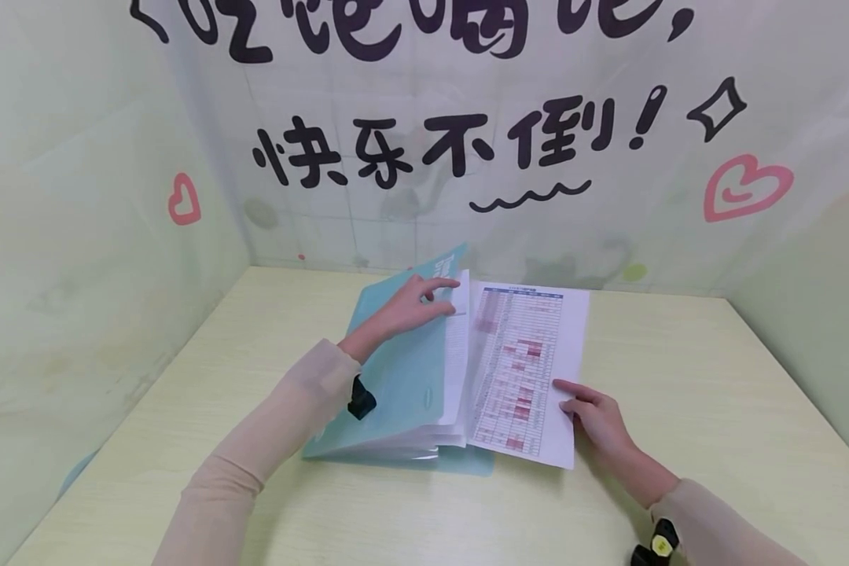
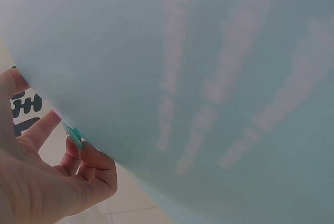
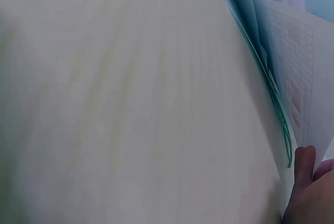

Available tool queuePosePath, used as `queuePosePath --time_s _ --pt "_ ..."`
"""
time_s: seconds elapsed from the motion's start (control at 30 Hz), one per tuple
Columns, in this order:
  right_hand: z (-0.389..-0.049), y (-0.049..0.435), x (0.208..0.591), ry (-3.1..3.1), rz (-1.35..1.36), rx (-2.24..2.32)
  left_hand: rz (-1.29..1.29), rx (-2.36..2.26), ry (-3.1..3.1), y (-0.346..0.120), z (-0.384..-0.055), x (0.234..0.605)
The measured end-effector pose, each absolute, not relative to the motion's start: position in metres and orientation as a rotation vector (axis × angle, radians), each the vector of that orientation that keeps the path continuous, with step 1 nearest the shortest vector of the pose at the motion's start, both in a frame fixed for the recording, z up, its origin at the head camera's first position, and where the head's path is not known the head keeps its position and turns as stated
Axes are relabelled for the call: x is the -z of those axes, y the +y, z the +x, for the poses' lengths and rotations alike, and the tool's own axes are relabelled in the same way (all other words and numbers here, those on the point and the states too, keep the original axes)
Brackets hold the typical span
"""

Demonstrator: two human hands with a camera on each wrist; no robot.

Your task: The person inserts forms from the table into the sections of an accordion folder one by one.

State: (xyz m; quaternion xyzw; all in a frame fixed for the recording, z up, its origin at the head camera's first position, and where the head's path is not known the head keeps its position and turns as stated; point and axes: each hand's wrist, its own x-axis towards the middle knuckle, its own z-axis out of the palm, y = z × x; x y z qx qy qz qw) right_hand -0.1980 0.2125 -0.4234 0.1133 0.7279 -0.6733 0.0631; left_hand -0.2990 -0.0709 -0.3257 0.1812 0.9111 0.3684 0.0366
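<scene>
A light-blue folder (image 1: 399, 377) stands partly open on the table, with several white pages showing inside. My left hand (image 1: 413, 305) reaches across its raised front cover and grips the edge near the top. In the left wrist view, curled fingers hold the margin of the cover (image 2: 224, 51). To the right, a sheet of paper (image 1: 564, 354) printed with a table in red and blue leans out from the folder. My right hand (image 1: 600, 417) pinches that sheet's right edge between thumb and fingers. The pinch also shows low in the right wrist view, at the paper's margin (image 3: 319, 78).
The pale wooden table (image 1: 679, 377) extends on both sides of the folder. A printed cloth backdrop (image 1: 424, 228) with black writing and pink hearts rises behind it, and cloth walls stand left and right. A bit of blue (image 1: 78, 473) shows at the table's left edge.
</scene>
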Motion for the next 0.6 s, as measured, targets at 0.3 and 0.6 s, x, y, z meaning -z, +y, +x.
queuePosePath --time_s 0.3,0.6 --pt "-0.2041 0.2063 0.4239 2.125 0.266 2.064 0.569 -1.129 2.805 -0.0709 -0.2976 0.3264" --pt "-0.2060 0.2041 0.4231 2.141 0.220 2.042 0.559 -1.127 2.802 -0.0708 -0.2964 0.3262"
